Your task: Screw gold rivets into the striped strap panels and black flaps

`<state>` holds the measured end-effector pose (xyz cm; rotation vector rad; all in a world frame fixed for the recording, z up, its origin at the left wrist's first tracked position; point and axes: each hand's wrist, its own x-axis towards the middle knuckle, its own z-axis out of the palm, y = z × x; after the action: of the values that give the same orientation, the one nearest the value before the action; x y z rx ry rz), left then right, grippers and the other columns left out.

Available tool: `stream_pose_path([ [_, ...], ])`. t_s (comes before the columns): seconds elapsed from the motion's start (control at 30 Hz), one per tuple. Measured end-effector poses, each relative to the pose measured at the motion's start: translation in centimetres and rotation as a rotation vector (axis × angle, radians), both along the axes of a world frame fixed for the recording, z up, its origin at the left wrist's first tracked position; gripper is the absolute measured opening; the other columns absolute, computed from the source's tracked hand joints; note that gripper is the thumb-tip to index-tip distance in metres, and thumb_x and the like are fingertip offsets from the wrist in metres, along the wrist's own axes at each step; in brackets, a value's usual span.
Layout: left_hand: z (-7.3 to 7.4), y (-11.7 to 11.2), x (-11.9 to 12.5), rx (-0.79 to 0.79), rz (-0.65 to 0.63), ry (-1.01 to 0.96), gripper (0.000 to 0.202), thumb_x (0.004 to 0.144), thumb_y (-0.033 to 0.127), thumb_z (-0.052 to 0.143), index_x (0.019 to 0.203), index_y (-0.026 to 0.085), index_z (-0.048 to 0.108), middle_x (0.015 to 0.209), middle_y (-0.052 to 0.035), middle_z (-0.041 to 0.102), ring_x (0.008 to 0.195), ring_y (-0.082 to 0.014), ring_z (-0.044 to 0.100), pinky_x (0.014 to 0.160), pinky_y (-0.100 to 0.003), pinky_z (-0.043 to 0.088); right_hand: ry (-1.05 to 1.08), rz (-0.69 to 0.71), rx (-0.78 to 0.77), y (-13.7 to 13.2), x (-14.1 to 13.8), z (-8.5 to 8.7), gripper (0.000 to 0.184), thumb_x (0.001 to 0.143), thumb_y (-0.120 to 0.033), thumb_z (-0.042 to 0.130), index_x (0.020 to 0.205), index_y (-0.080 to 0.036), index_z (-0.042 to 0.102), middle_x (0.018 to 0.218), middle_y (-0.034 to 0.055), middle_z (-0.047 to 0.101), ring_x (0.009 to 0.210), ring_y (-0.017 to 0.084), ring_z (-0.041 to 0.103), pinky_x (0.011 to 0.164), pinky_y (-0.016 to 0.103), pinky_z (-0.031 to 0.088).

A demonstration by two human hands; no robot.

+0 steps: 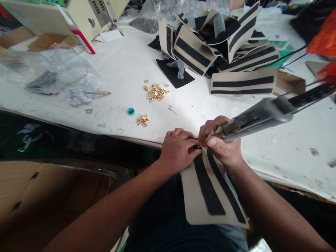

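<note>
At the near table edge my left hand (177, 148) is closed, thumb and fingers pinching the top end of a beige panel with two black strips (189, 196). The panel slopes down from the table edge over my lap. My right hand (220, 141) has its fingers wrapped round the front end of a grey electric screwdriver (258, 117), which lies slanted toward the upper right. Its tip points at the panel's top end, close to my left fingertips. A small gold piece shows between the hands, partly hidden by fingers.
Small gold metal fittings lie in a larger pile (155, 93) and a smaller pile (142, 121), beside a blue cap (130, 111). More striped panels (243, 82) are heaped at the back. Left are a plastic bag (47, 70), a cream machine (76, 21) and, below, a cardboard box (52, 199).
</note>
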<state>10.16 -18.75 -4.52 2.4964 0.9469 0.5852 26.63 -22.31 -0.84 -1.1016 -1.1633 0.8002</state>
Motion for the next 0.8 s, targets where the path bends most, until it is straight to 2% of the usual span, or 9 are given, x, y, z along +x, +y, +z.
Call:
stream_pose_path([
  [0.23, -0.20, 0.46, -0.06, -0.014, -0.013, 0.004, 0.023, 0.091, 0.047, 0.079, 0.110, 0.033, 0.081, 0.123, 0.0020, 0.078, 0.121, -0.0280, 0.058, 0.096, -0.048, 0.041, 0.090, 0.121, 0.103, 0.43, -0.02, -0.23, 0.039, 0.086, -0.041, 0.086, 0.075, -0.024, 0.053, 0.065, -0.0047, 0.054, 0.057, 0.015, 0.057, 0.053, 0.030, 0.050],
  [0.4, -0.58, 0.52, -0.13, -0.008, -0.007, -0.021, 0.020, 0.093, 0.044, 0.076, 0.108, 0.033, 0.081, 0.122, 0.0025, 0.078, 0.122, -0.0278, 0.058, 0.095, -0.048, 0.041, 0.121, 0.239, 0.121, 0.48, -0.13, 0.08, 0.034, 0.092, -0.033, 0.079, 0.077, -0.024, 0.050, 0.062, -0.0059, 0.052, 0.053, 0.013, 0.052, 0.050, 0.028, 0.045],
  [0.5, -0.59, 0.57, -0.12, -0.007, -0.016, -0.014, 0.020, 0.094, 0.044, 0.074, 0.109, 0.033, 0.081, 0.123, 0.0019, 0.078, 0.122, -0.0277, 0.058, 0.094, -0.048, 0.041, 0.104, 0.269, 0.136, 0.48, 0.11, 0.02, 0.027, 0.093, -0.027, 0.077, 0.080, -0.024, 0.054, 0.065, -0.0047, 0.054, 0.056, 0.013, 0.054, 0.052, 0.029, 0.046],
  [0.6, -0.63, 0.58, -0.07, -0.005, -0.014, -0.003, 0.020, 0.094, 0.045, 0.074, 0.109, 0.032, 0.081, 0.122, 0.0011, 0.078, 0.122, -0.0282, 0.057, 0.093, -0.048, 0.040, 0.069, 0.275, 0.128, 0.48, 0.39, -0.26, 0.021, 0.094, -0.027, 0.075, 0.082, -0.023, 0.058, 0.068, -0.0034, 0.057, 0.059, 0.014, 0.057, 0.053, 0.029, 0.048],
  [0.8, -0.63, 0.50, 0.02, -0.007, -0.012, -0.006, 0.024, 0.093, 0.049, 0.076, 0.110, 0.033, 0.081, 0.124, 0.0018, 0.077, 0.122, -0.0278, 0.057, 0.095, -0.047, 0.038, 0.112, 0.254, 0.124, 0.65, 0.46, -0.69, 0.030, 0.093, -0.031, 0.078, 0.078, -0.023, 0.054, 0.067, -0.0039, 0.055, 0.058, 0.014, 0.057, 0.053, 0.029, 0.048],
])
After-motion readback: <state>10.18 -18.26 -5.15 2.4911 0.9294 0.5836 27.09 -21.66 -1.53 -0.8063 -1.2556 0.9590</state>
